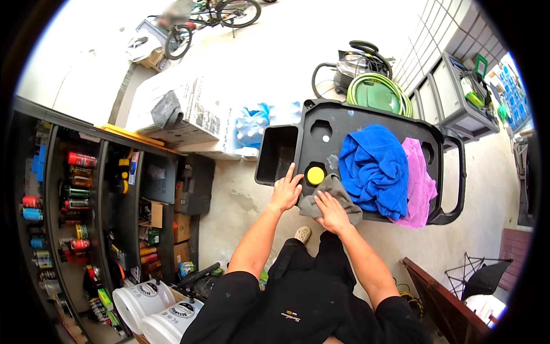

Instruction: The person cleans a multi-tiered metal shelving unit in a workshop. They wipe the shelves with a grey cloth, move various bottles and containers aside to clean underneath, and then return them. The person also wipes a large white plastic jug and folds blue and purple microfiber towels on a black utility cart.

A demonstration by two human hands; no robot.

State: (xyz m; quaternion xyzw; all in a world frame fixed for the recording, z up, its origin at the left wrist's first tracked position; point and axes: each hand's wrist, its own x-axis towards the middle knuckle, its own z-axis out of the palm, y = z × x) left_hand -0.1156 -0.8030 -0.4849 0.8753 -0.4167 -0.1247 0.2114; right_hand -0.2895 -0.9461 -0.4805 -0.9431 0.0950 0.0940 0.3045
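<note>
A black plastic utility cart [316, 146] stands before me. My left hand [285, 191] has its fingers spread and holds nothing; it is at the cart's near left corner, beside the black side bin [275, 150]. Close to its fingertips, a round yellow lid [316, 175] shows in a recess of the cart top. My right hand [333, 213] lies flat over a crumpled grey cloth [343, 198] at the near edge; whether its fingers grip the cloth is hidden. Right of the cloth are a bunched blue towel [374, 172] and a pink towel [417, 185], partly covered by the blue.
A shelving unit [101, 180] with bottles and boxes runs along the left. Two white buckets [142, 301] stand near me. Beyond the cart are a green hose reel [378, 94], a vacuum cleaner [343, 79] and a carton [193, 116] with a grey cloth on it.
</note>
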